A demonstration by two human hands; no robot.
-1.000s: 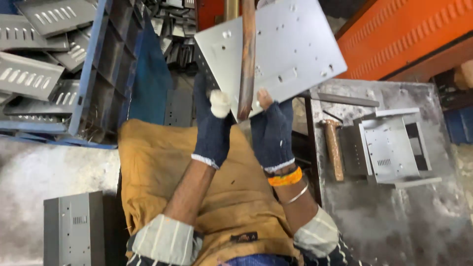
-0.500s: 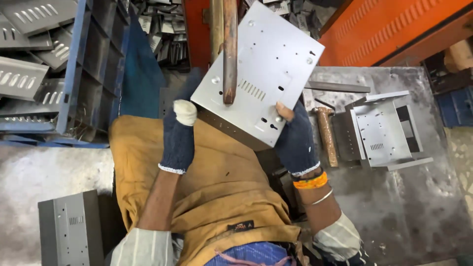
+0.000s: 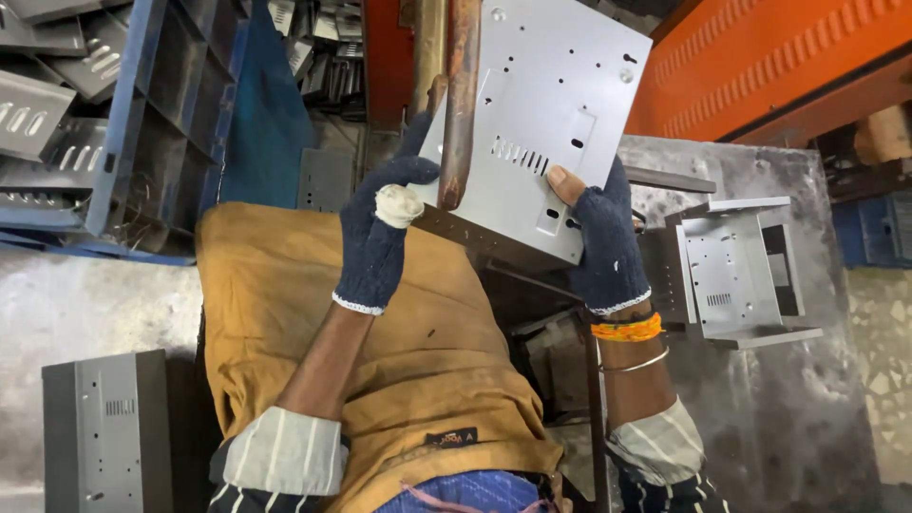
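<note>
Both gloved hands clamp the grey panel (image 3: 541, 123): left hand (image 3: 380, 228) on its near-left edge, right hand (image 3: 603, 237) on the near-right (thumb on top). It sits under the rusty rod (image 3: 461, 95); holding it level and steady there seems key.

Single head view, looking steeply down, close over lap and workbench (image 3: 760, 456).

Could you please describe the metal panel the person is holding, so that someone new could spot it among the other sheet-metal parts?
Start at the orange machine body top right, then look left to the rusty vertical rod. The grey panel tilts behind that rod, gripped by the left hand and right hand in dark gloves. Unlike its neighbours, it is held up in the air.
</note>
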